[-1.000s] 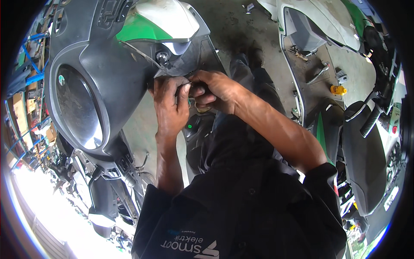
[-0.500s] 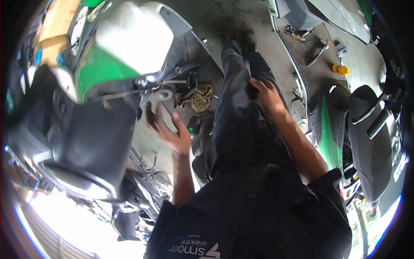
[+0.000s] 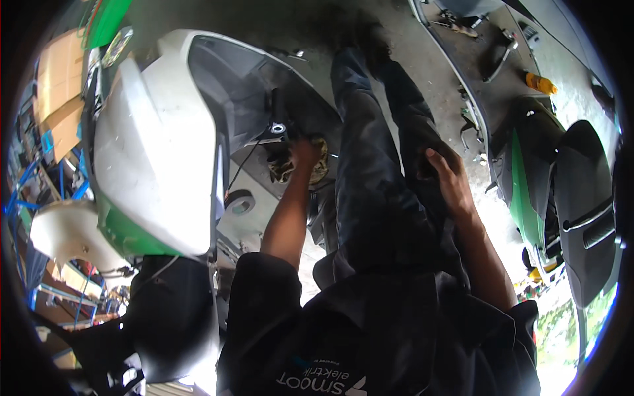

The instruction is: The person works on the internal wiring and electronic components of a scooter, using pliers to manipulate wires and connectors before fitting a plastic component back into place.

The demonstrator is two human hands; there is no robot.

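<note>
both hands were together up at the scooter's front a second ago; now they're well apart. left hand (image 3: 304, 153) has dropped to the crumpled yellow-brown cloth (image 3: 321, 160) down on the dark footboard (image 3: 321, 119) of the white-and-green scooter (image 3: 155, 145). fingers there are dark and blurred, over or on the cloth; can't tell if they're gripping it or something under it. right hand (image 3: 451, 173) sits over the right trouser leg (image 3: 411, 119), fingers bent, thumb on top; can't tell whether anything is tucked inside. so the two-handed fiddling is broken off, and only the left is at the cloth.

cloth lies partly hidden by the left hand, patches showing on both sides of it. just above it, a dark cylindrical part (image 3: 277, 128) with a bright ringed end. grey ring-shaped roll (image 3: 240, 202) near the left forearm, by the scooter's edge; what it rests on, can't tell. thin black cable (image 3: 244, 166) runs down toward it. over on the right, well apart from both hands, a yellow bottle (image 3: 541, 83) and a lever-like metal part (image 3: 507, 49).
</note>
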